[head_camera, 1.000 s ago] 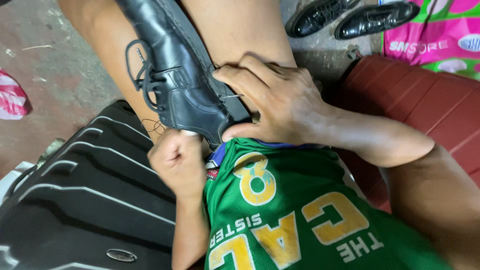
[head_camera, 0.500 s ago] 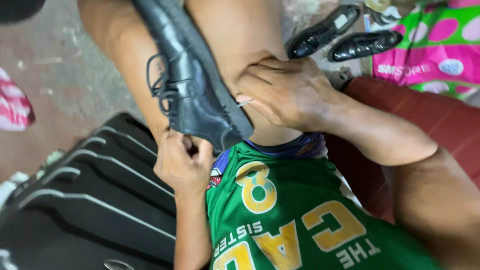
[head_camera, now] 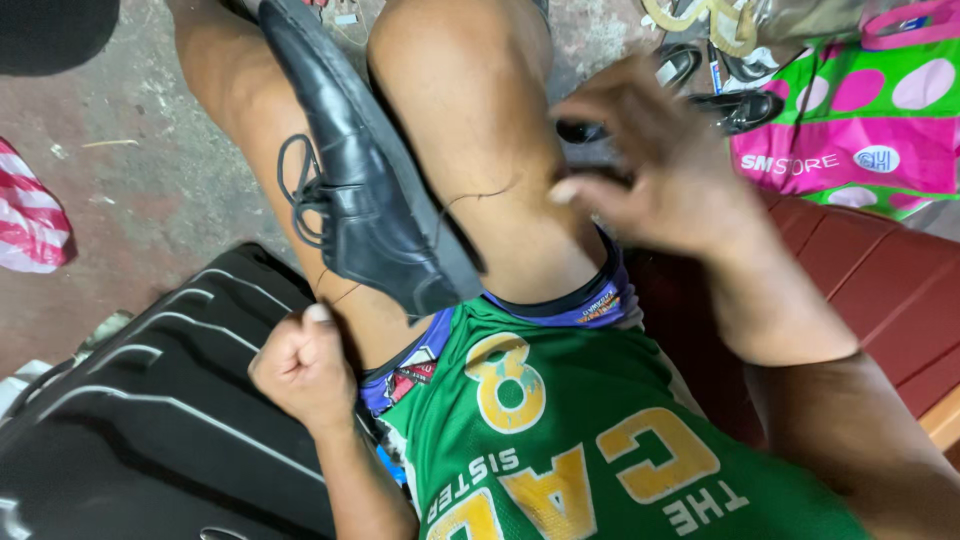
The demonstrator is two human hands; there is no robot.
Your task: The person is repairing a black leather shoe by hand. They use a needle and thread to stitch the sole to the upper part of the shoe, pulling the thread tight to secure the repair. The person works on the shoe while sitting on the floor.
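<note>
We are mid-stitch on a black leather lace-up shoe (head_camera: 370, 190) clamped between our knees, left hand (head_camera: 300, 365) fisted tight on thin thread (head_camera: 345, 293), right hand (head_camera: 660, 165) loosely spread above, likely drawing thread taut next.

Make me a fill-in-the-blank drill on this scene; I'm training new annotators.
1. The black lace-up shoe lies wedged between the person's two ____.
2. The left hand is closed into a ____.
3. The right hand is raised with its fingers ____, off the shoe.
4. The jersey is mainly ____ with yellow print.

Missing words: legs; fist; spread; green
</note>
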